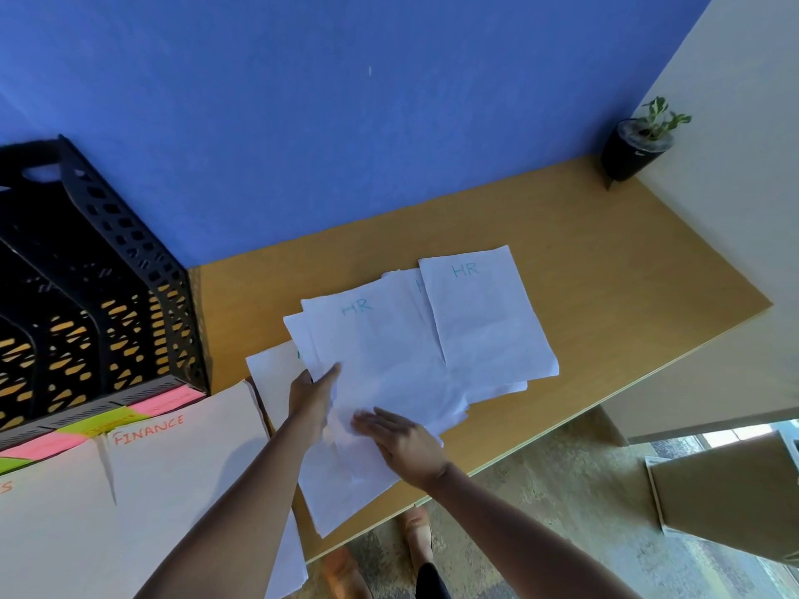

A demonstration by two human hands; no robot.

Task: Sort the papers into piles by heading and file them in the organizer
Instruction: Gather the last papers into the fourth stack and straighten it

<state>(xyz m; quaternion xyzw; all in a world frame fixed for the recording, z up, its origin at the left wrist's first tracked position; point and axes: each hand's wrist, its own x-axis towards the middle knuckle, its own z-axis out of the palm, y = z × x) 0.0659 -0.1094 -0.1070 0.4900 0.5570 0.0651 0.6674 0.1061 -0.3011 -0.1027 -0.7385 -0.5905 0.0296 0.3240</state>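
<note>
Several white sheets headed "HR" in blue lie fanned out on the wooden desk (605, 261). The nearest HR sheet (380, 352) is gripped at its left edge by my left hand (309, 397), thumb on top. My right hand (400, 438) rests flat, fingers straight, on the crumpled lower part of the stack. Another HR sheet (484, 313) lies to the right, overlapping a third. A cream folder marked "FINANCE" (181, 473) lies at the left, beside a second folder (47, 525). The black mesh organizer (108, 270) stands at the far left.
Pink and green sticky labels (108, 421) line the organizer's front. A small potted plant (640, 144) sits in the back right corner against the blue wall. The desk's front edge runs diagonally; carpet, feet and a cardboard box (726, 499) show below.
</note>
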